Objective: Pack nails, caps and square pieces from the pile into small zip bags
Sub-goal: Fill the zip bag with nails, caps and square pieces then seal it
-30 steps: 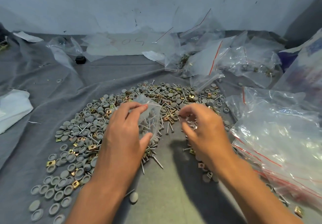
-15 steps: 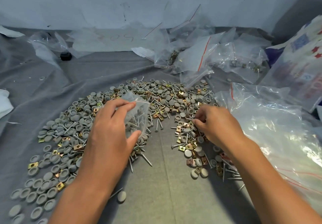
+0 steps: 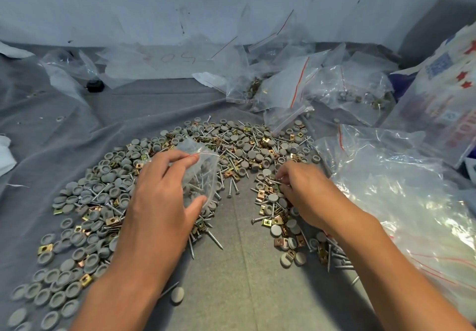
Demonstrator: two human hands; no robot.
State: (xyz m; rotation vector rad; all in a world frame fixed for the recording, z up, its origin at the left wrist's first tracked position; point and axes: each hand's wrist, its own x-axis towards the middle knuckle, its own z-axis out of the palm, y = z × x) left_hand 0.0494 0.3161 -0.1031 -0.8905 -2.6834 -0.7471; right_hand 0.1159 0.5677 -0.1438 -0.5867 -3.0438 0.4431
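A wide arc-shaped pile (image 3: 239,148) of grey round caps, silver nails and brass square pieces lies on the grey cloth. My left hand (image 3: 159,202) holds a small clear zip bag (image 3: 201,173) with a red strip, mouth up, pinched between thumb and fingers; nails and caps show inside it. My right hand (image 3: 304,191) rests palm down on the right part of the pile, its fingertips curled onto nails and square pieces (image 3: 270,189). Whether those fingers hold a piece is hidden.
A large crumpled clear plastic bag (image 3: 401,196) lies close on the right. Several filled and empty zip bags (image 3: 296,88) sit at the back by the wall. A printed sack (image 3: 443,93) stands far right. A lone cap (image 3: 177,294) lies near me.
My right hand has moved from beside the bag's mouth down to the right part of the pile. My left hand keeps hold of the bag; the view has shifted slightly.
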